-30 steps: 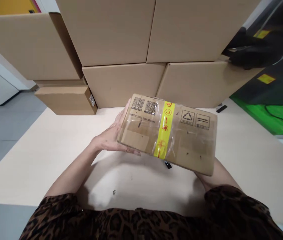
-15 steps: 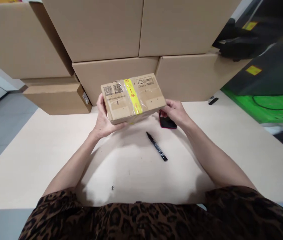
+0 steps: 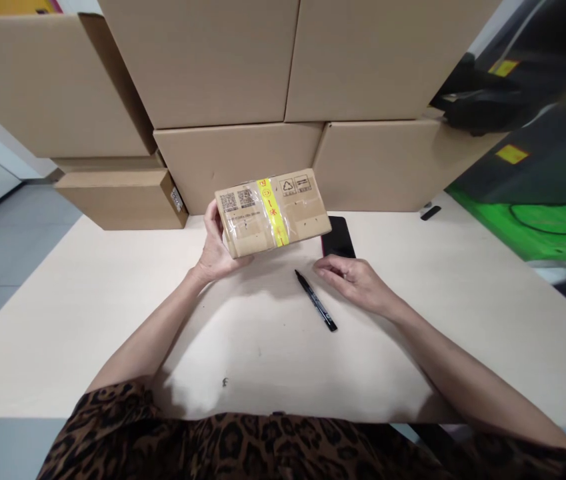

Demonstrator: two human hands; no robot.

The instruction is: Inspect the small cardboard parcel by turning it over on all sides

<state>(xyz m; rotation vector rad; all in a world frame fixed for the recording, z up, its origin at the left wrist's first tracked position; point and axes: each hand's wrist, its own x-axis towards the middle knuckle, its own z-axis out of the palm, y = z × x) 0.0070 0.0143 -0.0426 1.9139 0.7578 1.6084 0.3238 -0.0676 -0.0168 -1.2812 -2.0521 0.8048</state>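
Parcel (image 3: 273, 213) was held just above the table (image 3: 487, 320), its left end cupped by the left hand (image 3: 216, 247) with fingers gripping it from behind, while a marker (image 3: 317, 301) and a phone (image 3: 339, 235) lay untouched near the right hand (image 3: 350, 280), whose fingers were loosely curled and empty.

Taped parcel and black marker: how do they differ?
The taped cardboard parcel is much larger than the black marker. The parcel is held in the left hand; the marker lies on the desk beside the right hand. The parcel is tan with a yellow tape band and QR codes; the marker is slim and black. Both sit close to the hands.
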